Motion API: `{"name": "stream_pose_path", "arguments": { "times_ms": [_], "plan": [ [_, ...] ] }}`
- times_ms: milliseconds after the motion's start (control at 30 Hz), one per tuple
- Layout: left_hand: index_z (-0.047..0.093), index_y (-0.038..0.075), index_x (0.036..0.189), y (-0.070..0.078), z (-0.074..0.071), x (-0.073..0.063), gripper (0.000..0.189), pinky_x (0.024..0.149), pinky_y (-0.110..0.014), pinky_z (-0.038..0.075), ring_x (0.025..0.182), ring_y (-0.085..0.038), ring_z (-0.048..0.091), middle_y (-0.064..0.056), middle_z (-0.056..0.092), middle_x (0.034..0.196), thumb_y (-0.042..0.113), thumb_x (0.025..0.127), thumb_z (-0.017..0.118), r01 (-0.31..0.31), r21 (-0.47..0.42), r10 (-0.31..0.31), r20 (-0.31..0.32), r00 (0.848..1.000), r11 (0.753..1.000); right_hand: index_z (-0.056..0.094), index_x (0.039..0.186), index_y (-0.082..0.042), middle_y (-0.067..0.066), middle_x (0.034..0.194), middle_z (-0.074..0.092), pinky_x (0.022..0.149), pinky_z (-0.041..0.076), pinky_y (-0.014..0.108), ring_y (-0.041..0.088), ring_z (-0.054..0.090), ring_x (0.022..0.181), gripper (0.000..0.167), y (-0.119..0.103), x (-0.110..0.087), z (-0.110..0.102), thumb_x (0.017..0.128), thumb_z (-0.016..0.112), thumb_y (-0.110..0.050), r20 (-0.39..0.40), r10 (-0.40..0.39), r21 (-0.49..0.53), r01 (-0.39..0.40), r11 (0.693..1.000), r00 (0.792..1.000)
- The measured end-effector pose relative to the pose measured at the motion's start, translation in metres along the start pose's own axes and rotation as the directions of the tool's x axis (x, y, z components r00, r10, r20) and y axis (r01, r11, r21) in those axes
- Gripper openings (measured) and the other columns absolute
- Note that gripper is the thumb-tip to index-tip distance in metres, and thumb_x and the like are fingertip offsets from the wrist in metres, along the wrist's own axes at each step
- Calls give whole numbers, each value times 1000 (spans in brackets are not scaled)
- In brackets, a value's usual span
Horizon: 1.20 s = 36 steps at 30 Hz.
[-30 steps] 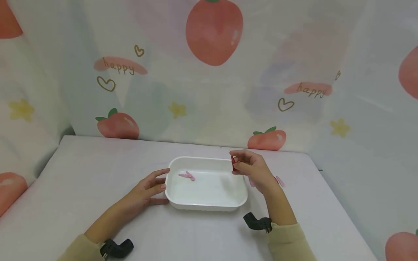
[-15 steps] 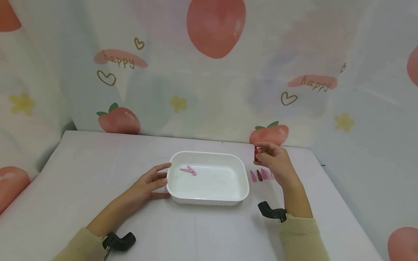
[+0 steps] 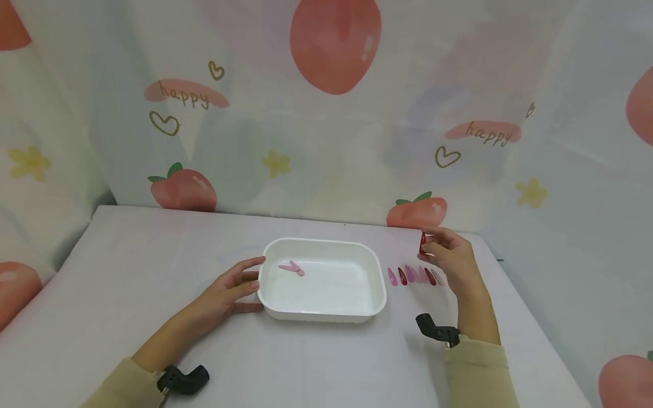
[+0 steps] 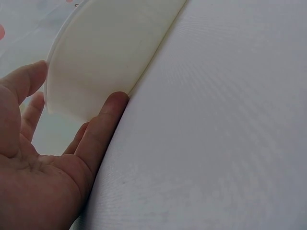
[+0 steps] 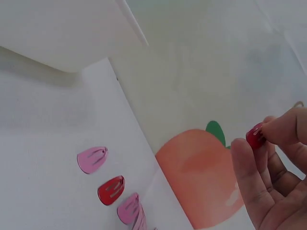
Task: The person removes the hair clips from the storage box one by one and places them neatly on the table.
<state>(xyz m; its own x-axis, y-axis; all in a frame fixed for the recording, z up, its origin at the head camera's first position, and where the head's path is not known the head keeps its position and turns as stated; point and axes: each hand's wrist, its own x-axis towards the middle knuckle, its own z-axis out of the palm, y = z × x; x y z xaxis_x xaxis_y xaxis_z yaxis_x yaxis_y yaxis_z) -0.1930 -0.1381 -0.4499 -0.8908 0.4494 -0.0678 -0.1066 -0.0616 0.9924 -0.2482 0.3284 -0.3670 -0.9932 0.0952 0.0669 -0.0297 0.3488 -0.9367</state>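
My right hand (image 3: 453,262) pinches a red snap hair clip (image 3: 422,243) between thumb and fingers, raised beyond the far side of a row of clips. The right wrist view shows the held red clip (image 5: 255,136) at the fingertips. My left hand (image 3: 224,293) touches the left end of a white tray (image 3: 336,292), its fingers spread along the outer wall and rim. In the left wrist view, a finger lies at the foot of the tray wall (image 4: 105,57). Pink hair clips (image 3: 293,268) lie crossed inside the tray, toward its left.
Right of the tray, several hair clips line up on the white table (image 3: 316,362), among them a pink clip (image 3: 392,276) and a red clip (image 3: 402,276). Behind the table's back edge hangs a fruit-printed backdrop (image 3: 326,192).
My right hand has moved right from the tray's right edge, carrying the red hair clip and uncovering the row of clips. My left hand stays at the tray.
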Motion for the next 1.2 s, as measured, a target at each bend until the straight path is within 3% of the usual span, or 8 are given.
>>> {"name": "stream_pose_path", "arguments": {
  "times_ms": [100,267,600,733,967,1200],
  "plan": [
    [29,19,156,0,0,0,57,97,-50,54,128,-36,52,-25,33,153,16,104,52,-1,2,1,8,1000,1000,55,136,-7,3,103,56,78,59,22,12,67,87,37,5,1,-7,100,59,-18,-26,18,15,-18,1000,1000],
    [28,18,157,-2,-1,1,59,96,-51,54,128,-37,52,-24,33,153,18,104,54,-2,1,2,12,1000,1000,54,138,-9,4,107,58,78,59,20,10,68,86,38,13,2,-17,101,57,-20,-71,54,-44,-57,997,996],
    [26,16,157,0,0,1,60,96,-51,55,128,-38,52,-25,33,153,18,104,53,-13,10,13,17,1000,1000,48,145,-8,11,122,57,83,59,24,9,65,92,46,30,6,-26,103,55,-24,-123,187,-108,-201,974,975],
    [26,16,157,0,0,0,60,96,-51,55,127,-37,53,-25,33,153,17,104,53,-10,2,10,20,1000,1000,47,146,-8,15,127,56,80,59,21,9,63,93,46,37,7,-29,103,54,-22,-129,213,-132,-230,964,969],
    [27,17,157,0,-1,0,59,95,-51,55,127,-37,53,-25,34,152,17,104,53,-13,2,13,16,1000,1000,49,145,-8,15,122,56,77,59,19,13,63,93,44,49,8,-34,103,52,-20,-137,240,-175,-262,949,961],
    [28,17,157,0,0,0,59,95,-51,55,127,-37,53,-25,34,152,17,104,54,-14,7,14,14,1000,1000,51,144,-7,19,127,58,74,58,18,16,65,88,44,60,8,-40,102,53,-18,-83,263,-287,-275,918,961]
  ]
}}
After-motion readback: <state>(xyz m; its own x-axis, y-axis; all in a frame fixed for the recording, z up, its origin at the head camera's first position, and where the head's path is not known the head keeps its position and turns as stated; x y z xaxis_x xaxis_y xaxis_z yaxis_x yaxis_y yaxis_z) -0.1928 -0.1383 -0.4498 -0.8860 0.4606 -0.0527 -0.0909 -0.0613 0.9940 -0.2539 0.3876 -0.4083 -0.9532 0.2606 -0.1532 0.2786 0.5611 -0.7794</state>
